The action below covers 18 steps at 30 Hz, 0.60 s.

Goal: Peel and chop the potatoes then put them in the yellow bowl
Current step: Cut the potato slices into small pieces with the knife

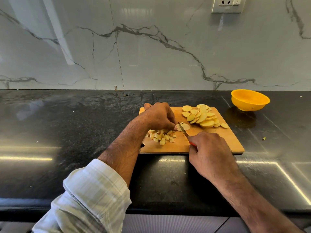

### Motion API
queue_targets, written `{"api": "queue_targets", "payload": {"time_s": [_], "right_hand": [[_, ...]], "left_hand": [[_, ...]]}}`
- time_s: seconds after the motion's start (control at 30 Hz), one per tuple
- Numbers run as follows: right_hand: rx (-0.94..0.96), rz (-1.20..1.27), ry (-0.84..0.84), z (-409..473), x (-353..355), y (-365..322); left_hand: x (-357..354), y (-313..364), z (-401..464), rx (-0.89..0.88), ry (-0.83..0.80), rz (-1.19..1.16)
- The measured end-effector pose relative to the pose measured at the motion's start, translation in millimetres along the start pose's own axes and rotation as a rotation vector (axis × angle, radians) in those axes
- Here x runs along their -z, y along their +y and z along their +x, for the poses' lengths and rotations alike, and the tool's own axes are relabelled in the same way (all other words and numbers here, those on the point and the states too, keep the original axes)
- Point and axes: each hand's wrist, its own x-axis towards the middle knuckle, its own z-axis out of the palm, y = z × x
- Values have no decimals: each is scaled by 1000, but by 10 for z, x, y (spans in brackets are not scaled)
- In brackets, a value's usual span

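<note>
1. Potatoes, head view: they're all on the wooden cutting board (210, 142), split into two lots. A heap of round potato slices (202, 117) sits at the board's far right, and a pile of small diced pieces (161, 136) lies near the left edge.
2. Between the two lots, a single slice (185, 126) is under the blade right now. The left hand (158, 116) has its fingers curled down, fingertips pinning that slice to the board.
3. The right hand (210, 148) is wrapped tight round the red handle of the knife (183, 130), blade angled across the slice, just beside the left fingertips.
4. Yellow bowl (250, 100): standing on the dark countertop (67, 123), off the board's far right corner, well apart from both hands. Nothing shows inside it from here.
5. Progress, by my reading: slicing looks complete, though some rounds seem to keep brown skin at the rim. Dicing is under way, with most of the heap still to cut.
6. Left to do: dice the remaining slices, then move everything into the bowl.
</note>
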Motion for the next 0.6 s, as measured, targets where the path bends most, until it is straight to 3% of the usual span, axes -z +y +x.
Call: {"api": "queue_targets", "payload": {"time_s": [0.23,0.5,0.6], "right_hand": [[-37,-34,-93,239,-47,-74],[-28,33,21,140,39,-99],[-28,12,-24,3,41,-123]], "left_hand": [[33,37,-31,28,-41,-41],[46,-17,-35,20,11,4],[35,-16,-23,20,2,7]]}}
